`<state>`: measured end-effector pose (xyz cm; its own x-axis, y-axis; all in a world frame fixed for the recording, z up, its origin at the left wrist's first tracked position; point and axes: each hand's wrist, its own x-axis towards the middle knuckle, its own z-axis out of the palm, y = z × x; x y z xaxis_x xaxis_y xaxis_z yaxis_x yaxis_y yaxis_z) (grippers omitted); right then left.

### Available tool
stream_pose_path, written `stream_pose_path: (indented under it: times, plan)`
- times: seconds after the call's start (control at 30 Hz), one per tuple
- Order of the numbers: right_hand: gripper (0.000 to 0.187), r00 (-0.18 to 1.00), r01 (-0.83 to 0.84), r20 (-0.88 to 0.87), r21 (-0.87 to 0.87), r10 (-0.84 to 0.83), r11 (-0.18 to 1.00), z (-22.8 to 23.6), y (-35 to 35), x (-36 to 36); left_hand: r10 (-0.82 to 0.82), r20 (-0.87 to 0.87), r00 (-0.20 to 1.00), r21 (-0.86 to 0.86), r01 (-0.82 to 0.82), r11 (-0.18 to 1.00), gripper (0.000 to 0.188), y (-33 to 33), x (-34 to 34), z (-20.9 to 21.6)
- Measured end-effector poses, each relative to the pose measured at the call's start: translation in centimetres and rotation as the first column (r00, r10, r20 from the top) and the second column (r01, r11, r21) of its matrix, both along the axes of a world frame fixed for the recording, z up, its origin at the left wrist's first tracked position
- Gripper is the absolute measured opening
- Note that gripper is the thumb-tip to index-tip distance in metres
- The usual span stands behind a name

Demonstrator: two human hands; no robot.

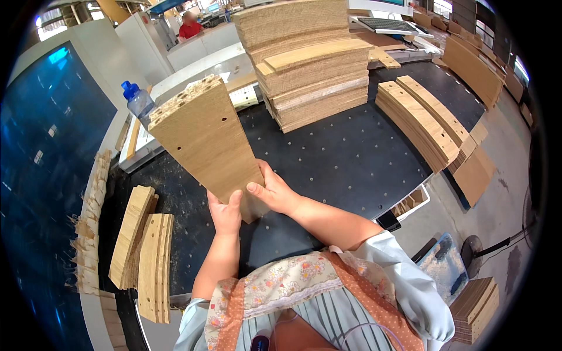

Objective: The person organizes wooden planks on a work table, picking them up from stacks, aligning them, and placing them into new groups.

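A stack of wooden boards (pixel 205 137) stands tilted upright in front of me, its top board showing two dark holes near the far end. My left hand (pixel 225 212) wraps round its lower left side, thumb on the face. On the lower right side, my right hand (pixel 274 190) grips the same stack, thumb also on the face. The far end shows rough edges with holes. Beneath it is a black table top (pixel 345 158) dotted with small studs.
Behind rises a tall pile of boards (pixel 319 76). Stacks of curved boards (pixel 418 120) lie at the right, and smaller stacks (pixel 153 263) at the left. A blue-capped bottle (pixel 138 102) stands beyond. A keyboard (pixel 386 25) is at the back; a person in red (pixel 190 28) is far off.
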<state>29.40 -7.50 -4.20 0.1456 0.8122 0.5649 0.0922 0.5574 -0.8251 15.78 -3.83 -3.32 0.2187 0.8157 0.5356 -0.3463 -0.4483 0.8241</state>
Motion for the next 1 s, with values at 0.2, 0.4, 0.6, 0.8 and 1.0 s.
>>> stream_pose_path:
  times: [0.2, 0.4, 0.6, 0.8, 1.0]
  plan:
    - [0.066, 0.991, 0.12, -0.046, -0.152, -0.129, 0.981, 3.2, -0.6, 3.7, 0.277, -0.233, 0.932, 0.226, -0.225, 0.948, 0.046, 2.0, -1.5, 1.7]
    - [0.075, 0.689, -0.412, -0.598, 0.143, 0.41, 0.9, 3.9, -5.1, 15.2, 0.724, -0.227, 0.651, 0.95, -0.017, 0.313, 0.046, 4.2, -5.2, 7.3]
    - [0.095, 0.882, 0.013, 0.44, -0.38, 0.168, 0.925, 7.2, -7.3, 13.2, 0.791, -0.201, 0.578, 0.941, 0.339, -0.009, 0.029, 3.3, -4.6, 13.0]
    - [0.114, 0.675, 0.243, 0.737, -0.201, -0.016, 0.949, 5.6, -5.0, 4.4, 0.815, -0.06, 0.577, 0.833, 0.479, -0.278, 0.02, 2.0, -1.7, 15.5]
    - [0.113, 0.897, 0.1, 0.429, 0.032, -0.104, 0.994, -2.2, -3.1, 2.2, 0.711, 0.084, 0.699, 0.807, 0.371, -0.46, 0.023, 1.1, -2.7, 12.9]
